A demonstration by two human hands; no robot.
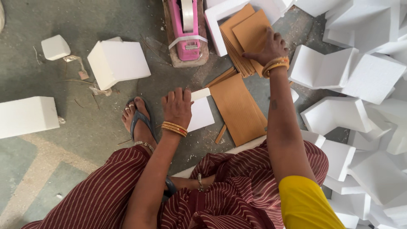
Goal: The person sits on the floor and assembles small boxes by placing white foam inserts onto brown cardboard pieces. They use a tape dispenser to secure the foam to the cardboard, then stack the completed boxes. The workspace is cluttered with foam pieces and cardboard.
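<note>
1. Two hands work over a concrete floor.
2. Left hand presses flat, fingers spread, on a white foam piece.
3. Right hand grips a cardboard sheet atop the leaning cardboard stack.

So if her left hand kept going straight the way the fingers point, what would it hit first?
The left hand rests on a white foam piece, fingers pointing up the picture. Straight on lies bare floor, then probably the pink tape dispenser on its wooden base, though depth is hard to judge.
</note>
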